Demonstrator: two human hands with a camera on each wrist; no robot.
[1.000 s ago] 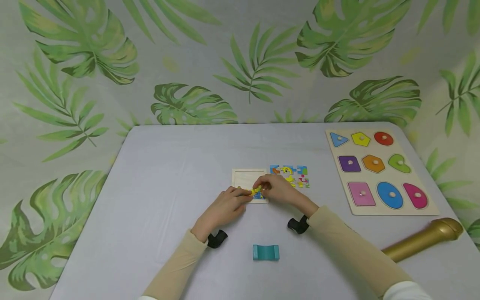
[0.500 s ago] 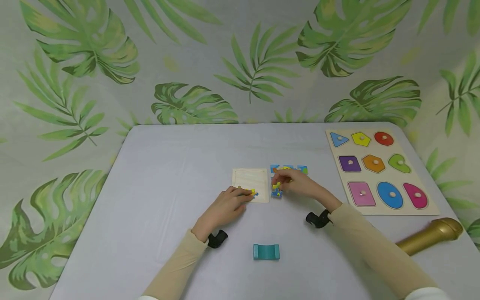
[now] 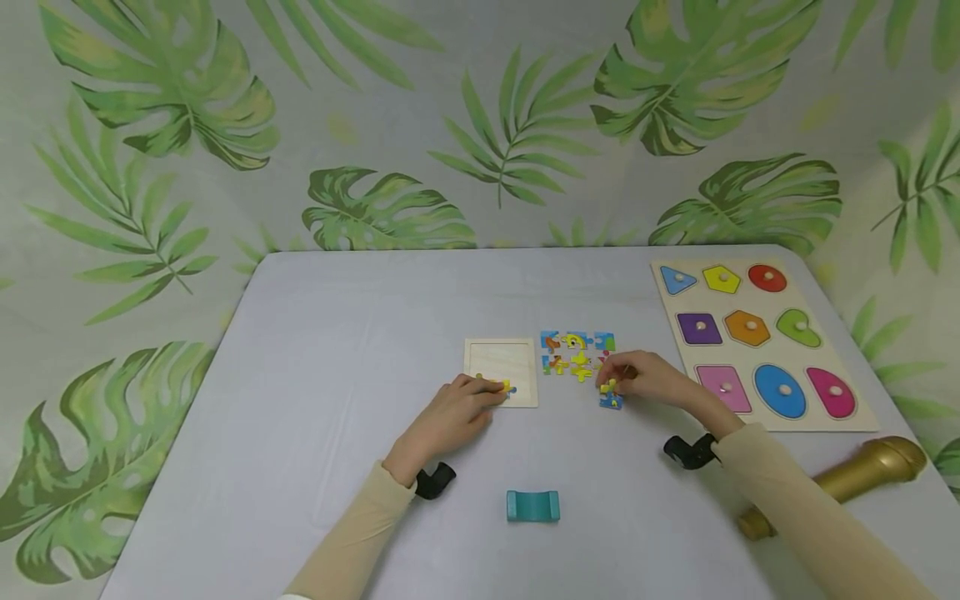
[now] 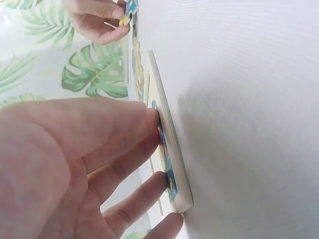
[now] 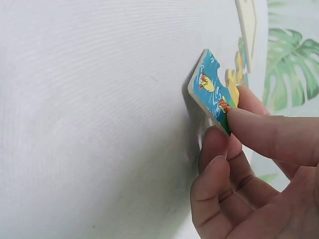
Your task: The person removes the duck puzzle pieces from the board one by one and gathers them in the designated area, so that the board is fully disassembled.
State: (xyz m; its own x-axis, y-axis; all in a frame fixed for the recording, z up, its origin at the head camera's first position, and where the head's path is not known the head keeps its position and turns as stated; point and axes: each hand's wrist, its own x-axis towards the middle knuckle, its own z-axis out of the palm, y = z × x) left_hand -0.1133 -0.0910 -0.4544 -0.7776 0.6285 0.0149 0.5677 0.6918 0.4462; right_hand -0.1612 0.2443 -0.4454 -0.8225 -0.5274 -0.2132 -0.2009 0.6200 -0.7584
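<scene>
A light wooden puzzle frame point(image 3: 506, 364) lies mid-table, with puzzle pieces point(image 3: 508, 387) along its near edge. My left hand point(image 3: 457, 410) rests on those pieces; in the left wrist view its fairly straight fingers point(image 4: 130, 199) touch the pieces and the frame's side. To the right, my right hand point(image 3: 647, 382) pinches a blue and yellow jigsaw piece point(image 3: 611, 398) between thumb and fingers. The right wrist view shows that jigsaw piece point(image 5: 212, 89) tilted, with small ducklings printed on blue. Several loose jigsaw pieces point(image 3: 577, 342) lie between the frame and my right hand.
A shape board point(image 3: 720, 350) with knobbed pieces lies at the right. Near it is a gold microphone-shaped object point(image 3: 870, 462), partly behind the right sleeve. A small teal block point(image 3: 532, 506) sits at the front. A leaf-patterned cloth point(image 3: 390, 208) hangs behind the table.
My right hand has moved right, from the puzzle frame past the loose pieces, carrying the jigsaw piece out of the frame. My left hand has stayed in place.
</scene>
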